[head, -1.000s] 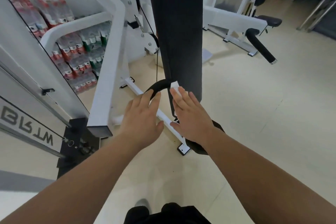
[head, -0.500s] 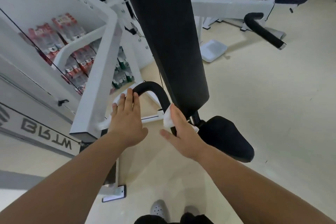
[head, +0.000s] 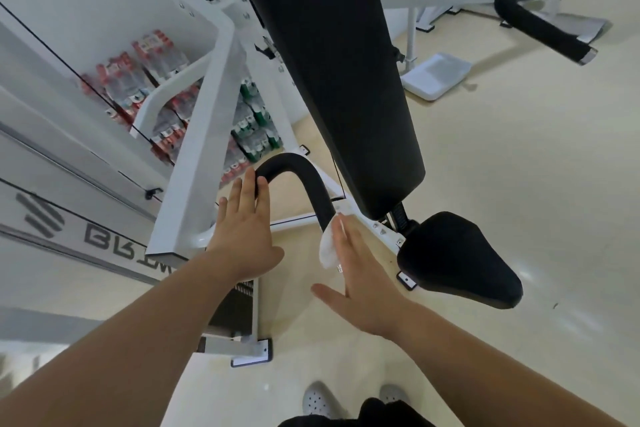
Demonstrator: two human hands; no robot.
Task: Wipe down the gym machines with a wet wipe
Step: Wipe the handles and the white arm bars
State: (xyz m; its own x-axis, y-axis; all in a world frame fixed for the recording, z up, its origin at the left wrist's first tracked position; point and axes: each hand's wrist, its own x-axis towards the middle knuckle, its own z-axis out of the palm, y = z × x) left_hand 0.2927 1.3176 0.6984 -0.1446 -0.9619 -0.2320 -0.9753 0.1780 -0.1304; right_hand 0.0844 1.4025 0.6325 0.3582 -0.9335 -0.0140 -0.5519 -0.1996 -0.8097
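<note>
While the left hand (head: 242,232) lies flat with straight fingers on the left end of the black padded handle (head: 313,194), the right hand (head: 363,281), fingers straight and thumb spread, presses the wet wipe (head: 326,248) against the handle's right leg, near the seat (head: 457,256). Compared with half a second earlier, the wipe sits slightly lower on that leg. Wipe and hand hide the leg's lower end; the back pad (head: 329,62) runs off the top edge.

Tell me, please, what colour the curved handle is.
The curved handle is black, clearest in the head view.
</note>
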